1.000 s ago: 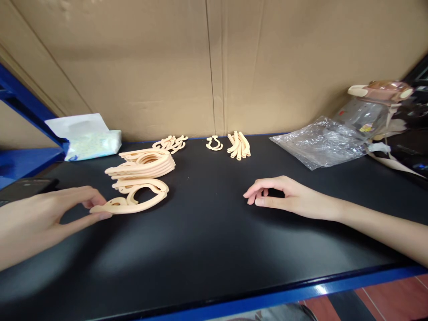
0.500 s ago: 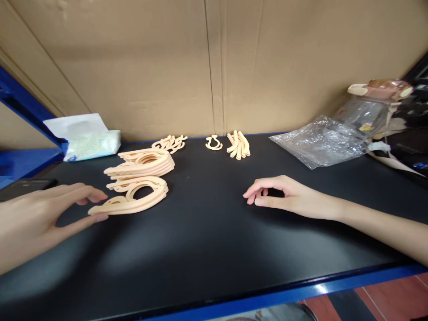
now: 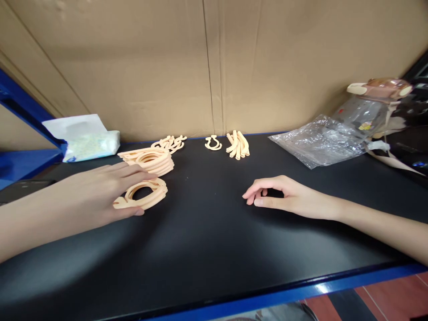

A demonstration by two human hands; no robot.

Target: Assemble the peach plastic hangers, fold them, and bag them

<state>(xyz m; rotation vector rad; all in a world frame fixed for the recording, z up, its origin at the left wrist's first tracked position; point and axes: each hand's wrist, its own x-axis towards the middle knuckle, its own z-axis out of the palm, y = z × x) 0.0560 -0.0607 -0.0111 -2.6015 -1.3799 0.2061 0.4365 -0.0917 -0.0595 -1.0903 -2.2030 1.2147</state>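
Since the earlier frame, the left hand (image 3: pixel 107 191) has shifted rightward and now reaches over the near stack (image 3: pixel 160 191), while the right hand (image 3: pixel 284 196) has stayed put. Thumb and fingers straddle the stack from its near and far sides, half open; whether they squeeze, I cannot tell. Its partner, loosely curled with thumb apart, holds nothing above the table (image 3: pixel 214 254). Both stacks lie toward the table's left edge, with the rear stack (image 3: pixel 163 166) just behind. An uneven squeeze could fan the near stack's layers apart, and the fingers — so close to the rear stack — might knock that one askew. The pieces look like smooth, cream plastic: flat, arched, with large rounded openings. Along the table's far edge lie tangled curved bits (image 3: pixel 171 143), a hook pair (image 3: pixel 213 143) and slender rods (image 3: pixel 238 145); nearer the far right corner, a clear bag (image 3: pixel 310 142) lies crinkled and glossy.
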